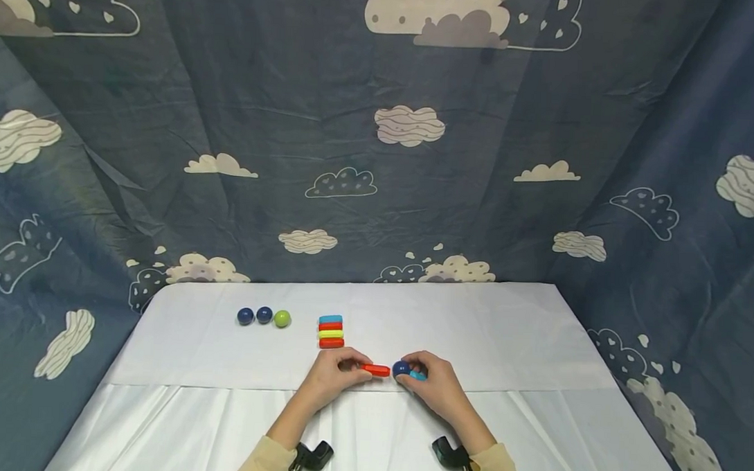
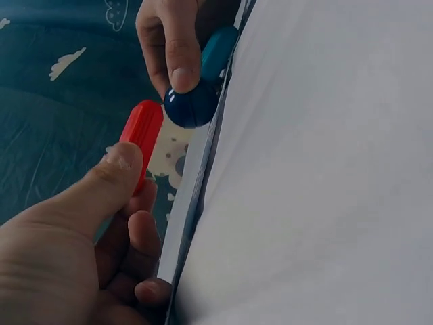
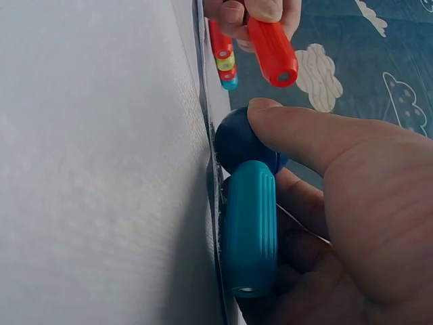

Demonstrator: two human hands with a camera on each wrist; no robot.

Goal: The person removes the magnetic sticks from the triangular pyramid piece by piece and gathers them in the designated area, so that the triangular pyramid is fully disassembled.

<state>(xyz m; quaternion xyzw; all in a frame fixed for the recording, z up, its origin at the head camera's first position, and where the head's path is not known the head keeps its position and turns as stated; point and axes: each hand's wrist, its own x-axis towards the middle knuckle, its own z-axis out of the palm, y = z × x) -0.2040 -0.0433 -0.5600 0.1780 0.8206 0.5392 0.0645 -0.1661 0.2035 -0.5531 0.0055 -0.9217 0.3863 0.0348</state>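
In my left hand (image 1: 337, 371) I pinch a short red toy rod (image 1: 376, 370) between thumb and fingers, pointing it to the right. A metal spot shows in the rod's free end in the right wrist view. My right hand (image 1: 435, 382) pinches a dark blue ball (image 1: 401, 369), thumb on its side. A light blue ribbed rod (image 3: 250, 230) joins the ball end-on and extends back below the right palm. A small gap separates the red rod's tip from the ball. Both hands are low over the front part of the white table.
Behind my left hand, several rods (image 1: 331, 334) in light blue, red and yellow-green lie in a stacked row on the white table (image 1: 461, 328). Farther left sit two dark blue balls (image 1: 245, 317) and a green ball (image 1: 282, 319). A dark cloud-print curtain (image 1: 331, 123) surrounds the table.
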